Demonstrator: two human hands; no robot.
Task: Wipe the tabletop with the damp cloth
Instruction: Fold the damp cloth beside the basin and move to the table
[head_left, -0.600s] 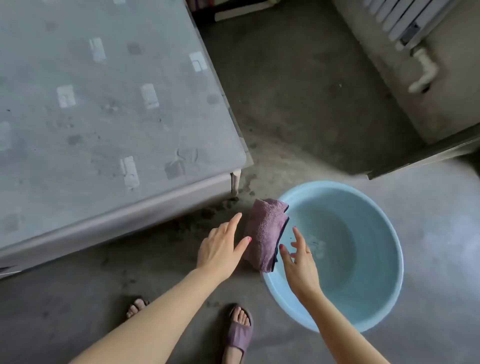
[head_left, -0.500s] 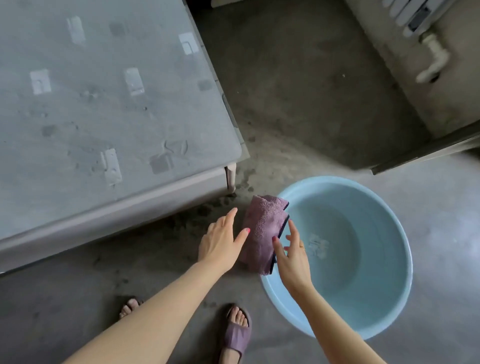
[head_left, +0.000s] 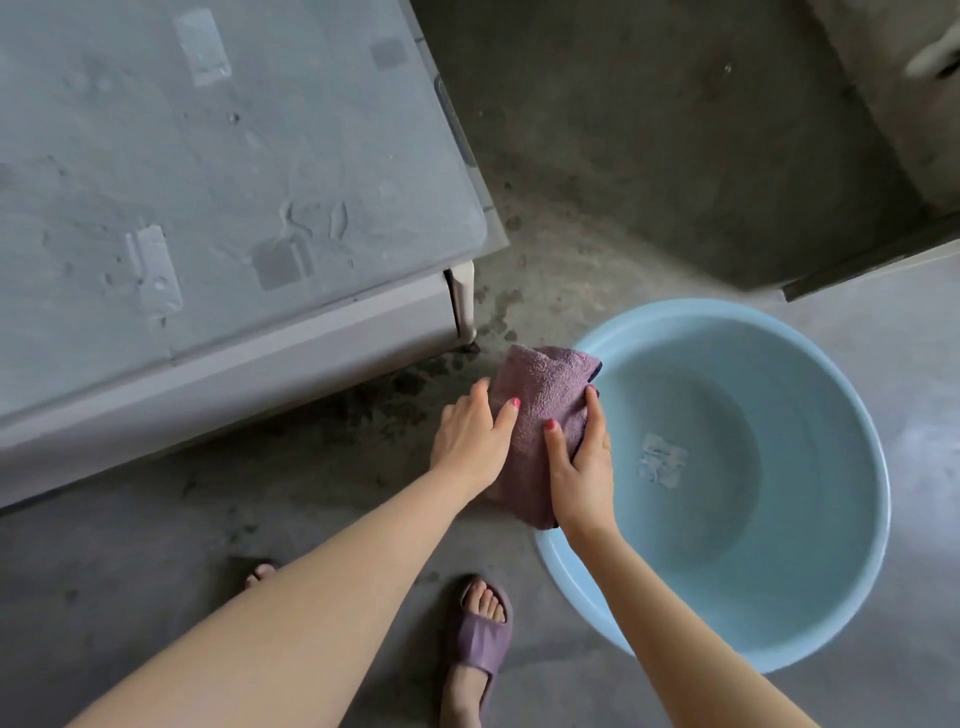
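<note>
Hanging over the near rim of the blue basin (head_left: 727, 644), the purple cloth (head_left: 540, 395) sits between both hands: right hand (head_left: 582, 467) fingers curl round its right edge, left hand (head_left: 470, 441) pinches its left edge, beside the tabletop (head_left: 208, 182).

Fuzzy terry cloth (head_left: 540, 410); smooth plastic basin (head_left: 831, 597)

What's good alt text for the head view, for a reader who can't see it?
Both hands, left hand and right hand, hold a purple cloth at the rim of a light blue basin on a concrete floor. A dusty grey tabletop is at upper left.
</note>
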